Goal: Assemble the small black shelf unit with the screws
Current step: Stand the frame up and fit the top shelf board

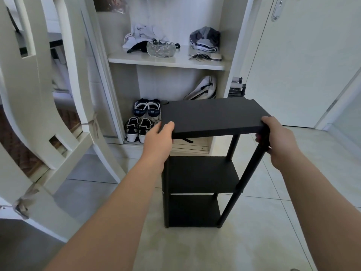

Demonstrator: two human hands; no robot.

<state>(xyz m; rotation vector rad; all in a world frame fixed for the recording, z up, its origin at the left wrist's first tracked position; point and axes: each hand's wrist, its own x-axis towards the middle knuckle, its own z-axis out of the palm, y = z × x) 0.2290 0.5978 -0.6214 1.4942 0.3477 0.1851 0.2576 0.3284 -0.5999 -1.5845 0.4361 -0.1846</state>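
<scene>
- Head view: the small black shelf unit (203, 173) stands upright on the tiled floor (273, 241), just in front of the open white cabinet (166, 62). This is probably so that both arms can reach it from above.
- Three tiers show: the top board (213, 114), a middle shelf and a bottom shelf, all carried on slim black posts.
- The left grip (159, 140) is pinching the near-left corner of the top board, thumb lying on top and fingers tucked out of sight underneath. That hold looks meant to keep the board level and stop it sliding.
- The right grip (277, 141) is pressed together round the top of the near-right post (244, 178), where it meets the near-right corner of the board, with the thumb over the corner. It seems to be lining the post up with the board or steadying the joint.
- A small reddish spot shows beside the right fingers; I cannot tell what it is.
- The board appears to sit on its posts, though whether it is fastened is hidden. No screws or tool are visible.
- My judgement: the frame is nearly built and the top tier is being seated or checked; a skewed post at that corner could leave the unit wobbly.
- Inside the cabinet, two pairs of sneakers (147, 109) sit on its lowest level behind the unit, and a cut-glass bowl (160, 48) with folded clothes rests on the shelf above.
- A white chair (39, 106) stands at the left, well apart from the work.
</scene>
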